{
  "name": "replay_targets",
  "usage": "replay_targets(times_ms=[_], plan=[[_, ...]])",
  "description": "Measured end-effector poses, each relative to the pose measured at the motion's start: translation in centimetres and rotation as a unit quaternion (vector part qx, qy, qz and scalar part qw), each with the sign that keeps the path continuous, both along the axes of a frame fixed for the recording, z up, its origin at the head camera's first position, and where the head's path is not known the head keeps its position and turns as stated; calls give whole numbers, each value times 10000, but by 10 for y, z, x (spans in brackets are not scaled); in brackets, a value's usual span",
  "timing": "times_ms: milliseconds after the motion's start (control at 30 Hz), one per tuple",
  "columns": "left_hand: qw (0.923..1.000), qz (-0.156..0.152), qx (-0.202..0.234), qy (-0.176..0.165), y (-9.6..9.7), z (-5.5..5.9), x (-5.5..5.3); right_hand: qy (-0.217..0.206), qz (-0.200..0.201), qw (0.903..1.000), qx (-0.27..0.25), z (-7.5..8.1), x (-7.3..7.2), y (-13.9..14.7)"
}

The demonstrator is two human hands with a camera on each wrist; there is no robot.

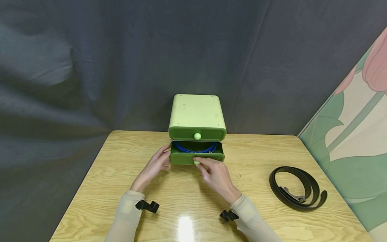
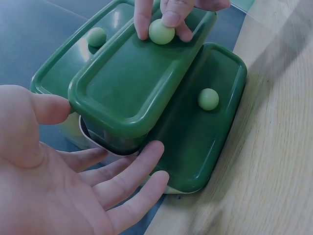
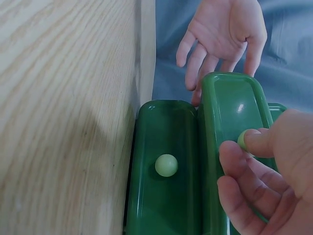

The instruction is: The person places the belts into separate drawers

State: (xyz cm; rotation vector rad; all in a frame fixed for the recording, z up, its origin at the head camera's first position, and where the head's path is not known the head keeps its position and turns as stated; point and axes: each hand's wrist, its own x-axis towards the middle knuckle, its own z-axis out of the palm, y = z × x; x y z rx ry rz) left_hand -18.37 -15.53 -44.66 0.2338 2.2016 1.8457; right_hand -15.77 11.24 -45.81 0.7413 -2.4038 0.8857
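Note:
A small green drawer cabinet [image 1: 198, 111] stands at the back of the table, its middle drawer [image 1: 181, 159] pulled out. Inside that drawer lies a coiled blue cable [image 1: 181, 148]. My right hand [image 1: 218, 174] pinches the drawer's round light-green knob [image 2: 161, 32] between thumb and fingers. At the drawer's left end is my left hand [image 1: 154, 168], its fingers spread and relaxed. In the left wrist view, the left thumb is right at the drawer front's corner, the other fingers beside the cabinet. The top drawer [image 1: 184, 133] and bottom drawer [image 3: 166, 196] are closed.
A rolled black belt [image 1: 297, 188] with a metal buckle lies on the right side of the wooden table [image 1: 99, 188]. Behind the cabinet hangs a dark grey curtain [image 1: 193, 50]. A flower-patterned panel [image 1: 356, 141] borders the table's right edge.

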Motion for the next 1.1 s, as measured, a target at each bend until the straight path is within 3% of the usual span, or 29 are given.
replay_targets(times_ms=[1100], plan=[[10000,6,13,-28,2,-1,0,-283,-199,9994,59,3,-12,-4]])
